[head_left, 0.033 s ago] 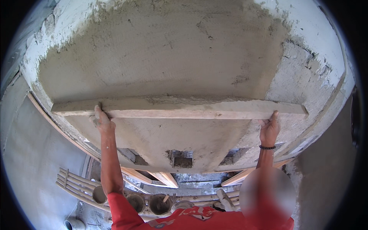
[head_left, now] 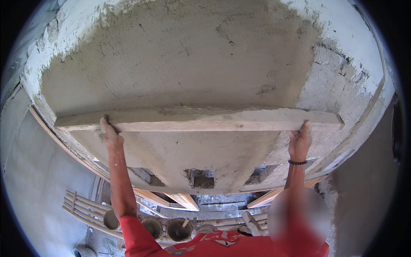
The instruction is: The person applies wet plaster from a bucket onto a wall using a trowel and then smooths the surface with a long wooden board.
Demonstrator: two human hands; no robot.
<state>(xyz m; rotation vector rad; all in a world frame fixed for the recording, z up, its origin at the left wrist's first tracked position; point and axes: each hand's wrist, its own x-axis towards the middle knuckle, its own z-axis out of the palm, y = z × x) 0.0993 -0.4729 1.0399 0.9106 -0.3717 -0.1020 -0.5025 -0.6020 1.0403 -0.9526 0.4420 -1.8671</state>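
A long wooden straightedge board (head_left: 201, 125) lies level across the wall, smeared grey, with wet mortar along its upper edge. Near its left end my left hand (head_left: 111, 135) grips the lower edge, thumb on the front face and fingers partly hidden. My right hand (head_left: 300, 141), with a dark beaded bracelet at the wrist, holds the board close to its right end. Above and behind the board spreads damp grey plaster (head_left: 171, 64), with a few pits and scratches.
Rough unplastered wall (head_left: 332, 90) borders the plaster on the right. Square holes, one in the middle (head_left: 202, 178), line the wall's lower part. Below are wooden frames (head_left: 184, 200), a platform of poles (head_left: 85, 206) and several mortar buckets, one (head_left: 179, 231) with a wooden handle sticking out.
My left hand and the board's left end have shifted slightly left and up in view. Both hands keep their hold.
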